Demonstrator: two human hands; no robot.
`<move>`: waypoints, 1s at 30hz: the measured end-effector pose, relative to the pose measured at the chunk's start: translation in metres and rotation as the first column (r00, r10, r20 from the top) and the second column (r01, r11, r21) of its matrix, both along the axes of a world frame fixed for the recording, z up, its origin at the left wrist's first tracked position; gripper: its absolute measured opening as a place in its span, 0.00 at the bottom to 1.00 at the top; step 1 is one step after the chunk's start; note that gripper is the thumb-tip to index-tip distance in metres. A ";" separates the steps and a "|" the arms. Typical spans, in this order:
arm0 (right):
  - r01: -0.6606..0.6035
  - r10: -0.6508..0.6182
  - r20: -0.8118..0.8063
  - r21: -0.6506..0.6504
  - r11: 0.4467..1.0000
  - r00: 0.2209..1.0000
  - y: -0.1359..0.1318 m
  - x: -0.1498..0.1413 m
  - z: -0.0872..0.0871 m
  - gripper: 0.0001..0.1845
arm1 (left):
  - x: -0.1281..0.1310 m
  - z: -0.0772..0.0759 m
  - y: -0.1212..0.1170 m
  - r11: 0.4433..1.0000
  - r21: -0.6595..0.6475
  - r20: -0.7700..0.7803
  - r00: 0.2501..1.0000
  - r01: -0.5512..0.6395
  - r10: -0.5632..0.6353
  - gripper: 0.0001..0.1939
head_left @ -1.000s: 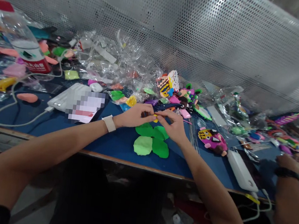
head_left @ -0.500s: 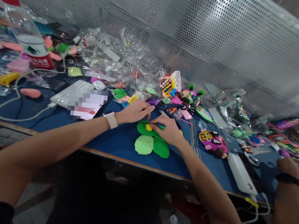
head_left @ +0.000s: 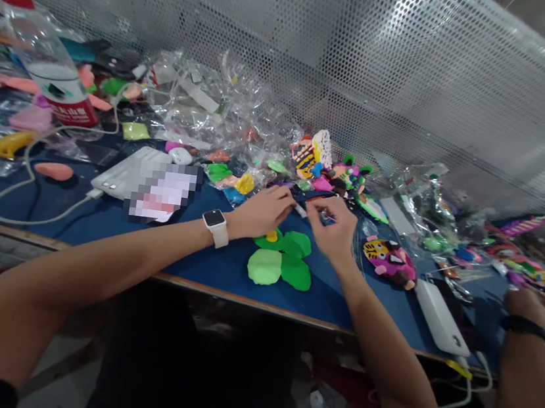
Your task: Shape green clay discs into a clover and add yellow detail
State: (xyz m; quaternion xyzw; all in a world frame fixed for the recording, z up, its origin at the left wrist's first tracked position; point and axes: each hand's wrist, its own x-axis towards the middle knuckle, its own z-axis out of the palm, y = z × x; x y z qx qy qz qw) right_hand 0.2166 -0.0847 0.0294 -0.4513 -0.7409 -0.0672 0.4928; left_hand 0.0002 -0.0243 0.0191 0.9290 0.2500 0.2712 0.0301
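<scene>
My left hand (head_left: 265, 212), with a pale watch on its wrist, hovers over the upper left edge of a green clay shape. Its fingers are curled together, and what they hold, if anything, is hidden. My right hand (head_left: 335, 230) is just to the right, thumb and forefinger bent into a pinch beside a small white piece (head_left: 300, 211); anything between the tips is too small to make out. Below both hands lie flat clay lobes: a light green lobe (head_left: 265, 267), darker green lobes (head_left: 296, 272) and a yellow dot (head_left: 272, 236), partly covered by my left hand.
A power bank (head_left: 130, 170) and a phone (head_left: 166, 197) lie to the left, near a bottle (head_left: 63, 82). Plastic wrappers (head_left: 209, 113) and clay pieces line the back. A purple clay face (head_left: 392, 262) and white device (head_left: 442, 317) lie right, near another person's hand (head_left: 531, 305).
My right hand has lifted off the yellow dot and moved right and back. My left hand has shifted slightly right and forward over the upper green lobe, turning the watch face into view.
</scene>
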 end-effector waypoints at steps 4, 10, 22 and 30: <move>0.126 -0.112 -0.122 0.115 0.985 0.986 0.003 0.012 0.003 0.11 | 0.033 0.005 -0.004 0.995 0.057 -0.215 0.974 0.080 -0.066 0.19; 0.106 -0.095 -0.109 0.106 0.989 0.990 0.002 0.011 0.003 0.12 | 0.061 -0.012 -0.007 0.993 0.080 -0.242 0.968 0.082 -0.061 0.22; 0.060 -0.051 -0.073 0.130 0.990 0.996 -0.003 0.007 0.008 0.11 | 0.052 -0.015 -0.005 0.989 0.116 -0.222 0.968 -0.092 0.116 0.31; 0.061 -0.054 -0.062 0.100 0.993 0.997 -0.003 0.006 0.008 0.11 | 0.049 -0.018 0.000 0.984 0.121 -0.217 0.964 -0.131 0.155 0.32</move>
